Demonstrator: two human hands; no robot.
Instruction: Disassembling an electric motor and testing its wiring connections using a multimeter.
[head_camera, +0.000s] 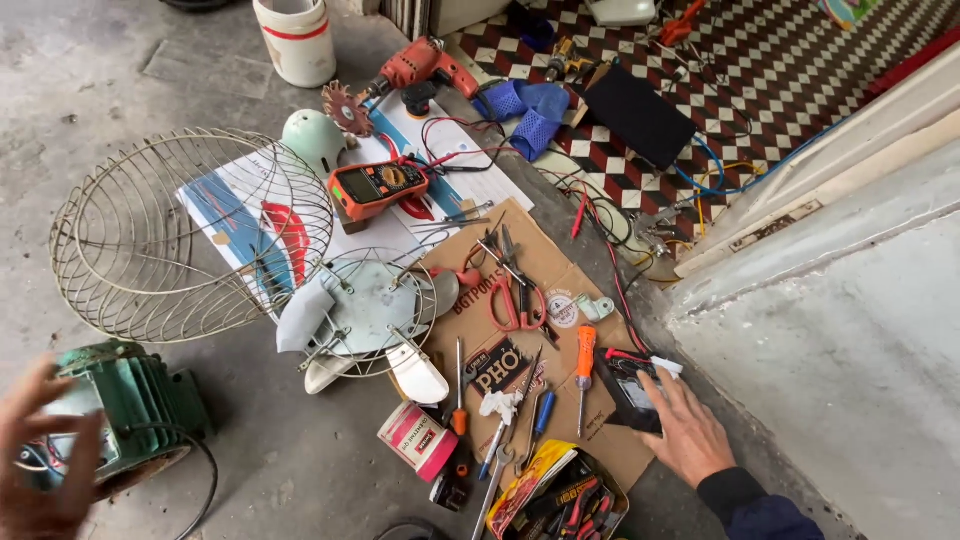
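Found the small black box (622, 385) lying flat at the right edge of the cardboard sheet (560, 265), red leads trailing off its far side; found the right hand (690, 432) laid on its near corner, fingers spread and touching the top, pinching nothing. Judged the step in hand as a first reach onto the box, contact made but no hold taken; judged that lifting it would call for fingers curled under an edge and care with the leads. Noted the orange-handled screwdriver (585, 362) just beside the box to its left, the red scissors (515, 300) farther up the sheet, and an open tray of pliers (570, 497) near the wrist.

Saw the left hand (42, 462) well apart at the lower left, blurred, fingers seemingly spread and empty, at the near end of the green motor (130, 398), though whether touching could not be told. Noted between the hands a red-and-white tin (418, 440) on its side, and a fan blade inside its wire guard (365, 310); beyond the motor, the other wire guard (180, 235) resting on the concrete floor (150, 70); farther off, an orange multimeter (375, 187), a red drill (420, 65), blue gloves (530, 110) and a white bucket (297, 40).
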